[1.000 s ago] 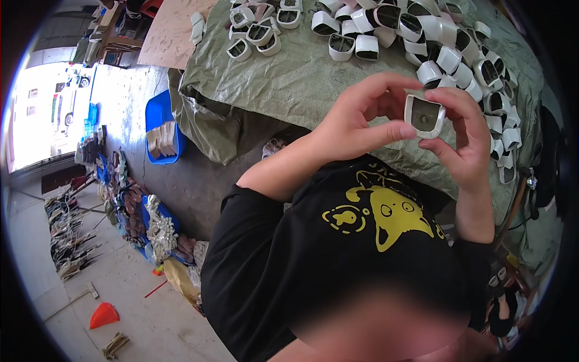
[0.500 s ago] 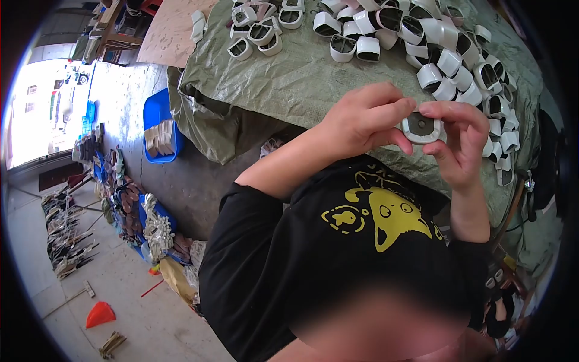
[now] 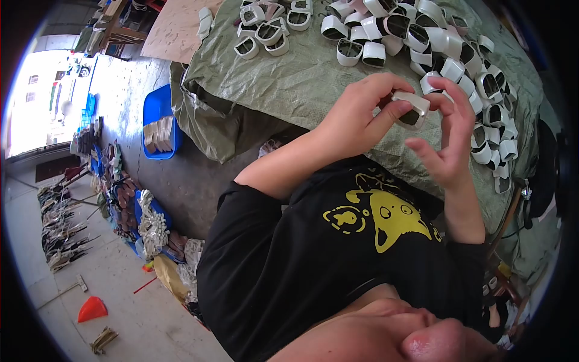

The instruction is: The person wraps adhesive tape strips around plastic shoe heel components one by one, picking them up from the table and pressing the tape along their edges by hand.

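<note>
Now left hand (image 3: 360, 116) tilts white piece (image 3: 415, 101); right hand (image 3: 453, 148) opens wider.

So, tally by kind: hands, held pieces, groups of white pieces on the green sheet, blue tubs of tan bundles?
Left hand and right hand: 2
Held white piece: 1
Small group and large group: 2
Blue tub: 1
Total: 6

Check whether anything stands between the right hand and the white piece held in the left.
Nothing visible stands between the right hand and the white piece in the left hand. The right thumb is apart from the piece; whether the right fingertips touch its edge, I can't tell.
</note>
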The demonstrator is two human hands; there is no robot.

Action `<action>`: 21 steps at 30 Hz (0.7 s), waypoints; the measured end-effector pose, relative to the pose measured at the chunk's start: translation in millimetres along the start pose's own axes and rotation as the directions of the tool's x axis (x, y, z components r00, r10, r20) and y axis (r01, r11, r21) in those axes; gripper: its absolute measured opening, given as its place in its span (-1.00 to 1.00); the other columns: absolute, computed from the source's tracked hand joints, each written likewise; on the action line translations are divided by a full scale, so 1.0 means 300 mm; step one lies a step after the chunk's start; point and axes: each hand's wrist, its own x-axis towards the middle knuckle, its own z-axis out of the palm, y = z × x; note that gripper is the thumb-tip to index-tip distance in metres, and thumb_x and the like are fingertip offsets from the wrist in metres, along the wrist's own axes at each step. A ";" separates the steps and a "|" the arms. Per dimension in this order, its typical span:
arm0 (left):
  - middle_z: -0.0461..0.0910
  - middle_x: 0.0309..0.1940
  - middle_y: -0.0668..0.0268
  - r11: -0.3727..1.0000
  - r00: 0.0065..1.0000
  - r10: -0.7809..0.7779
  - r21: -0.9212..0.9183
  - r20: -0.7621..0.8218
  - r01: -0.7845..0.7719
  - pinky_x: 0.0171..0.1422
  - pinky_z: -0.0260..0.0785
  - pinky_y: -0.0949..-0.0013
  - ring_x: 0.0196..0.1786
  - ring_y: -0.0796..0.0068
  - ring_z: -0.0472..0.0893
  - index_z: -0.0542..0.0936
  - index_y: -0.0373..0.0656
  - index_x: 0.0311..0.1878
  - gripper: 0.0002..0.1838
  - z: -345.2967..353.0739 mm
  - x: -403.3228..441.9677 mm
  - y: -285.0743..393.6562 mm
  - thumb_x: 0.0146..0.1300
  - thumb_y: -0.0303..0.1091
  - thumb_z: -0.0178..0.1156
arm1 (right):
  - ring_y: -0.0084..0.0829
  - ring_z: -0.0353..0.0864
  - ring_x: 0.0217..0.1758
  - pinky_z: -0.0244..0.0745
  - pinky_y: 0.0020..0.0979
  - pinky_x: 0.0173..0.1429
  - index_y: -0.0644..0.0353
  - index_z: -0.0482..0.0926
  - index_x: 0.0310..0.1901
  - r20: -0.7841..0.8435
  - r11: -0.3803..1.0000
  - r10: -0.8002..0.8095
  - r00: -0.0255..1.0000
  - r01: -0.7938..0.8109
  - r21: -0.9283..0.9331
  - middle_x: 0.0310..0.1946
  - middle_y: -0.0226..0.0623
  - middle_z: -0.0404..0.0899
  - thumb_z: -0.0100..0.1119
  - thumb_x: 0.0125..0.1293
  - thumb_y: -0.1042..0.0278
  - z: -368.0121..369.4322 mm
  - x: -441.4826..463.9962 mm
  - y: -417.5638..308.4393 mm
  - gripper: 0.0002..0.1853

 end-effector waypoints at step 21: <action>0.64 -0.23 0.29 0.943 0.930 0.323 0.136 -0.175 -0.302 -0.17 0.46 0.41 -0.30 0.49 0.58 0.60 -0.24 0.10 -0.33 0.046 0.013 0.058 -0.08 -0.21 0.65 | -0.46 0.53 0.07 0.43 -0.41 0.21 0.31 0.31 0.22 -0.212 0.723 0.416 0.884 -0.181 0.666 0.02 -0.19 0.54 0.15 0.46 0.52 0.032 -0.017 0.012 -0.63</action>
